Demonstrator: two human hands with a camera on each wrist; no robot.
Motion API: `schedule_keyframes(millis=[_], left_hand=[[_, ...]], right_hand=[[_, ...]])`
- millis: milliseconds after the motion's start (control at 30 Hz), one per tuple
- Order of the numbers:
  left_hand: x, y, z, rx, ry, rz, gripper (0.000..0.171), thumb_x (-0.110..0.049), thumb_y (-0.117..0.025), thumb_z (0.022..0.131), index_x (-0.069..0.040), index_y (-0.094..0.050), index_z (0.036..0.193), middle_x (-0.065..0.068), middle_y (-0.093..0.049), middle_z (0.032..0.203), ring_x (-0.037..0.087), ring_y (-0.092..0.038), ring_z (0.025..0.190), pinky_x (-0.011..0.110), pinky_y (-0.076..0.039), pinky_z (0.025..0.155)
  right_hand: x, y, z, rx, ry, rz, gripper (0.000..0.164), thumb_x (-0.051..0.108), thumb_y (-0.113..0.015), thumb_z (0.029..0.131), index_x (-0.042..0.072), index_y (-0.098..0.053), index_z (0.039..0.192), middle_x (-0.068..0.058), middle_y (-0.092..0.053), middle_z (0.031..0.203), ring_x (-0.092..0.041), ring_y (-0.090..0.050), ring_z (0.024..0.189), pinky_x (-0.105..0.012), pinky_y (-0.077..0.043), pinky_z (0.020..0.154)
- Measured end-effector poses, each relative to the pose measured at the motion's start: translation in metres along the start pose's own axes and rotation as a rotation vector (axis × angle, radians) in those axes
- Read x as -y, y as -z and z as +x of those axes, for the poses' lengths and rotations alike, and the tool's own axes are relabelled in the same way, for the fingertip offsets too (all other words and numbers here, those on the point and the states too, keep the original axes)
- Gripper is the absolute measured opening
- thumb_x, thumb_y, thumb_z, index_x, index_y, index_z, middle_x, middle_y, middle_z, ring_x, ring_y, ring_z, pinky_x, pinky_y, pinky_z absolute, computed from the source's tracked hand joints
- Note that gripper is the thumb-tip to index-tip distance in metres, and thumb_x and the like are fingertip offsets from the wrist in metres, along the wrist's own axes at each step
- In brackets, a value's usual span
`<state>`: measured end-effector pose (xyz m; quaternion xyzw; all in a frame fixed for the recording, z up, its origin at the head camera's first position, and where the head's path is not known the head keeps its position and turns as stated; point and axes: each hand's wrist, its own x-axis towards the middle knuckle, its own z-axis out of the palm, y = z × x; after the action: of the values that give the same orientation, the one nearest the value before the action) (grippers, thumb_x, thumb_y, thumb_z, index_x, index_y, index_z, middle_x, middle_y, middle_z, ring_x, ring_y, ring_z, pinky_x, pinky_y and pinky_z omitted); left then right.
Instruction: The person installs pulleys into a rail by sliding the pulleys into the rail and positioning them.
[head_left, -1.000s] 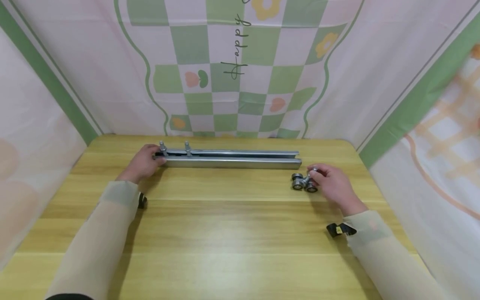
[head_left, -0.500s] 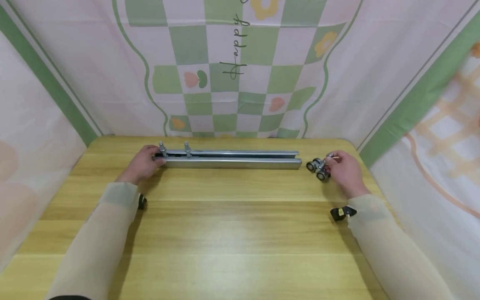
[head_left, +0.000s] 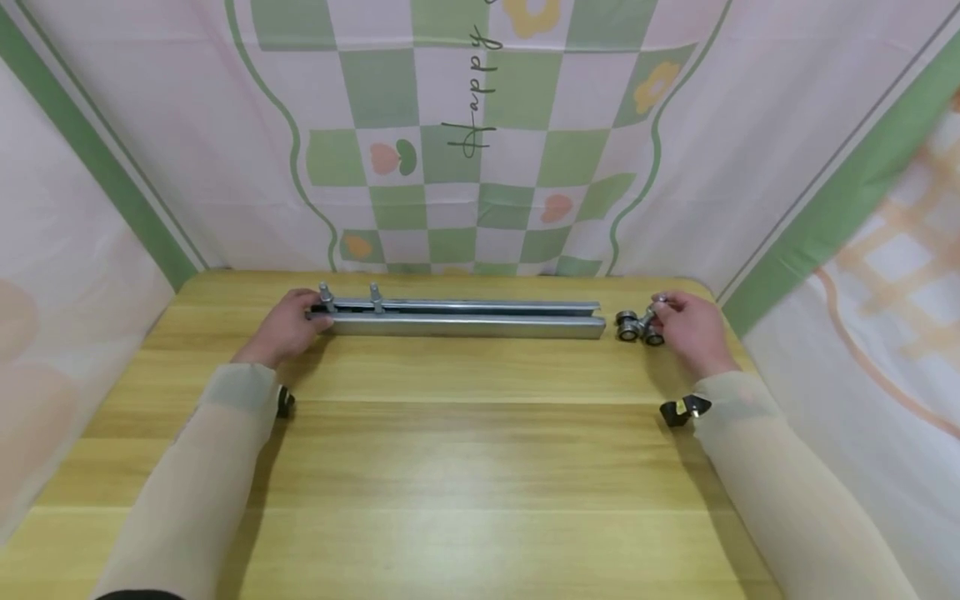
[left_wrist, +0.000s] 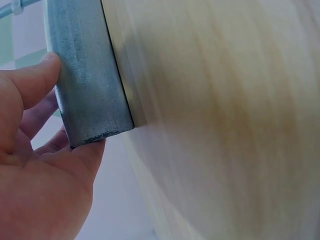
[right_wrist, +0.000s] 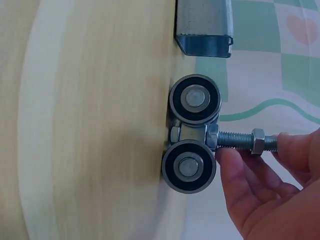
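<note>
A long metal channel rail (head_left: 465,327) lies across the far part of the table, slot upward. Two upright bolts with nuts, one of them the inner bolt (head_left: 376,297), stick up out of the slot near its left end. That end is gripped by my left hand (head_left: 287,327), thumb (left_wrist: 42,75) on the near side wall and a finger at the end face. Off the rail's right end, my right hand (head_left: 693,332) pinches the threaded bolt of a roller trolley (right_wrist: 192,132). Its wheels stand by the table top, in line with the rail's open end (right_wrist: 205,45) and a small gap from it.
The wooden table (head_left: 465,467) stretches toward me in front of the rail. Behind it hangs a checkered cloth (head_left: 480,208), close to the table's far edge, with more cloth at both sides.
My right hand has carried the trolley right and away from me, from in front of the rail to beyond its right end, and turned it. The left hand and rail have stayed put.
</note>
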<state>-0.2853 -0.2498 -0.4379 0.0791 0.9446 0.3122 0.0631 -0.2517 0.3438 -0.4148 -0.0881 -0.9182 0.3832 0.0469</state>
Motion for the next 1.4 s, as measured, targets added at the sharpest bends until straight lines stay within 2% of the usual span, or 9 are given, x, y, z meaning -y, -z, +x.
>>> schedule_keyframes(millis=[167,433,600,800,1033,1267,1400], left_hand=[[0.000,0.001,0.000,0.016,0.016,0.001,0.045,-0.018,-0.056,0.103,0.010,-0.049,0.138,0.031,-0.027,0.152,0.050,-0.026,0.139,0.061,-0.021,0.113],[0.003,0.000,0.002,0.019,0.024,-0.002,0.047,-0.020,-0.056,0.103,0.007,-0.048,0.140,0.030,-0.026,0.153,0.049,-0.026,0.139,0.062,-0.021,0.113],[0.002,0.000,0.002,0.015,0.023,-0.008,0.045,-0.019,-0.056,0.103,0.007,-0.049,0.139,0.030,-0.026,0.153,0.049,-0.026,0.139,0.061,-0.021,0.113],[0.004,0.000,0.003,0.018,0.026,-0.021,0.048,-0.020,-0.057,0.102,0.007,-0.048,0.140,0.030,-0.026,0.153,0.050,-0.026,0.139,0.062,-0.021,0.113],[0.004,-0.001,0.004,0.009,0.016,-0.016,0.047,-0.018,-0.057,0.102,0.008,-0.048,0.140,0.031,-0.027,0.153,0.049,-0.027,0.139,0.060,-0.021,0.114],[0.003,0.000,0.003,0.009,0.008,-0.019,0.047,-0.018,-0.057,0.102,0.008,-0.048,0.140,0.032,-0.027,0.152,0.050,-0.027,0.138,0.061,-0.021,0.113],[0.003,0.000,0.004,0.000,0.000,-0.019,0.045,-0.017,-0.058,0.102,0.010,-0.050,0.137,0.032,-0.028,0.151,0.050,-0.029,0.137,0.061,-0.023,0.113]], right_hand=[[0.004,-0.007,0.005,0.005,-0.010,0.054,0.035,0.015,-0.046,0.107,-0.004,-0.056,0.135,-0.024,-0.061,0.121,-0.034,-0.063,0.101,-0.021,-0.055,0.074],[0.009,-0.018,0.006,0.016,-0.018,0.121,0.036,0.013,-0.046,0.106,-0.002,-0.054,0.138,-0.022,-0.060,0.121,-0.032,-0.062,0.103,-0.037,-0.055,0.087],[0.014,-0.023,0.006,0.029,-0.020,0.151,0.036,0.013,-0.047,0.106,-0.001,-0.054,0.138,-0.021,-0.060,0.122,-0.032,-0.062,0.104,-0.042,-0.054,0.091],[0.015,-0.029,0.007,0.017,-0.018,0.139,0.035,0.014,-0.048,0.106,0.000,-0.056,0.137,-0.020,-0.061,0.121,-0.031,-0.064,0.102,-0.036,-0.055,0.087],[0.018,-0.036,0.007,0.043,0.008,0.199,0.035,0.014,-0.050,0.105,-0.001,-0.056,0.136,-0.020,-0.062,0.120,-0.031,-0.065,0.101,-0.031,-0.056,0.085],[0.025,-0.045,0.008,0.041,0.019,0.182,0.034,0.015,-0.049,0.106,0.001,-0.058,0.136,-0.019,-0.061,0.122,-0.030,-0.063,0.102,-0.033,-0.056,0.086],[0.027,-0.045,0.008,0.029,0.059,0.099,0.033,0.019,-0.049,0.106,0.002,-0.061,0.131,-0.019,-0.062,0.124,-0.029,-0.060,0.107,-0.040,-0.051,0.091]])
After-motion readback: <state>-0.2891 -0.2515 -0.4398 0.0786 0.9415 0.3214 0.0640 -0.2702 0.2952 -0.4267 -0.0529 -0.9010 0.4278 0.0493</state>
